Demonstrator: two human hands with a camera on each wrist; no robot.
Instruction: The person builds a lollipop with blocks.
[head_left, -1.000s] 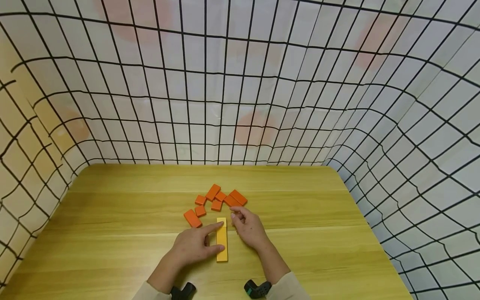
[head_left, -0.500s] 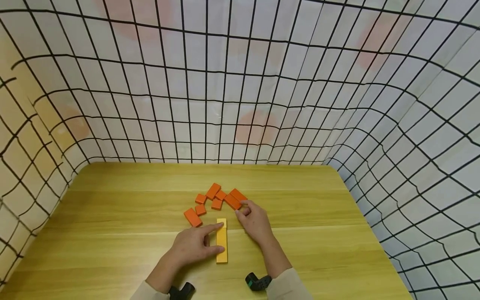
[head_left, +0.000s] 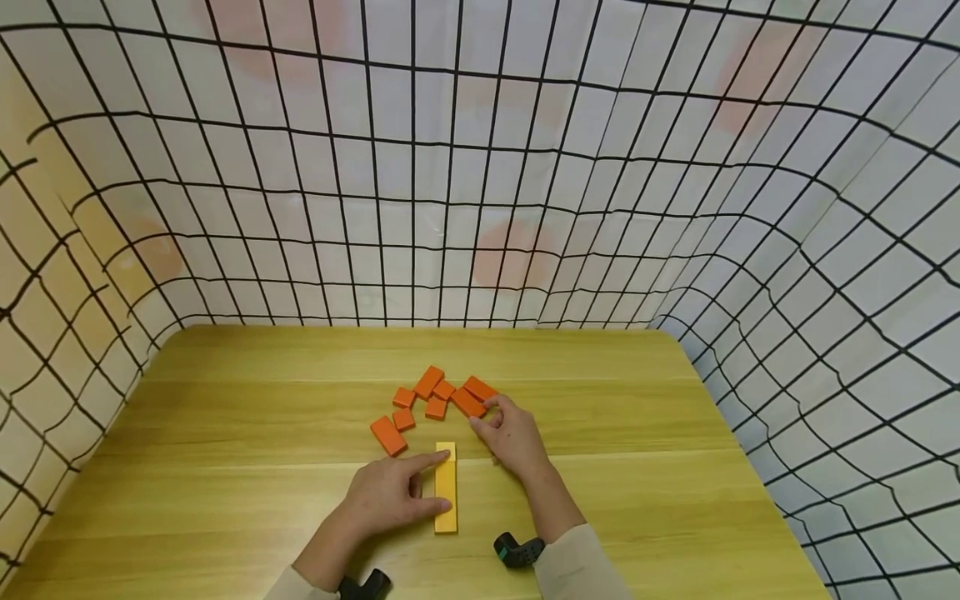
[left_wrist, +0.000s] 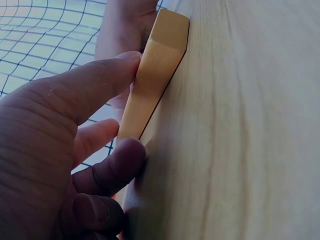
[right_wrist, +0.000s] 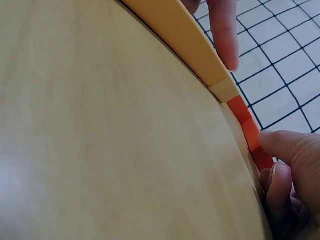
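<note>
In the head view a narrow row of yellow blocks point(head_left: 446, 483) lies flat on the table, a shorter, paler yellow block point(head_left: 446, 446) at its far end. My left hand point(head_left: 386, 498) rests thumb and index finger, spread apart, on top of this row; its other fingers fold beneath the palm. My right hand point(head_left: 513, 442) pinches the near end of an orange block point(head_left: 468, 403) between thumb and index finger. Touching that block is another orange block point(head_left: 480, 388), partly behind my fingertips. In the right wrist view my thumb point(right_wrist: 285, 145) touches the orange block point(right_wrist: 262, 157).
Several more orange blocks, long and short, lie beyond the yellow row, among them a long orange block point(head_left: 388, 436) at the left. The wooden table point(head_left: 225, 467) ends at a black wire grid point(head_left: 450, 242) at the back and sides. Black wrist cameras point(head_left: 517, 550) sit at both wrists.
My right hand has moved slightly right and away from me, to the right-hand pair of orange blocks; the nearer one has shifted a little. My left hand stays on the yellow row.
</note>
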